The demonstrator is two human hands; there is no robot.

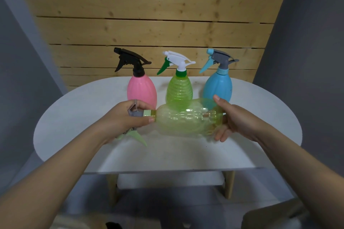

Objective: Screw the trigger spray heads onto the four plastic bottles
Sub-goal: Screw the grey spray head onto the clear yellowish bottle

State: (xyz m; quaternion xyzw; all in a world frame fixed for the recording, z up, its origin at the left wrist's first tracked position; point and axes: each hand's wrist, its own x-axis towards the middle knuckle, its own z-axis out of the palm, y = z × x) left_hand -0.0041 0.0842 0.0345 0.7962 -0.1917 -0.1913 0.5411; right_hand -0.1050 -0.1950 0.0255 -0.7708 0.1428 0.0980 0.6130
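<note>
Pale wood planks [149, 15] back the scene, and in front of them sits a white oval table [74, 117], our landmark. Along the table's far edge, left to right, three finished sprayers stand upright: a pink bottle [142, 89] with a black trigger head [130, 60], a clear green ribbed bottle [179, 91] with a white-and-green trigger head [176, 62], and a blue bottle [218, 87] with a grey-and-blue trigger head [217, 59]. Nearer than that row, above the table's middle, the fourth one is in play: a translucent yellow-green bottle [186, 121] held on its side, neck pointing left. The left hand [122, 119] is wrapped tight around the grey-and-pale-green trigger head [135, 113] seated at the neck, thumb and fingers pressing by the pale green collar [149, 113], the green lever poking out below the palm. Over on the right, the right hand [232, 121] clasps the bottle's base, thumb on top, fingers curled beneath. Motion blur smears the bottle's outline.
</note>
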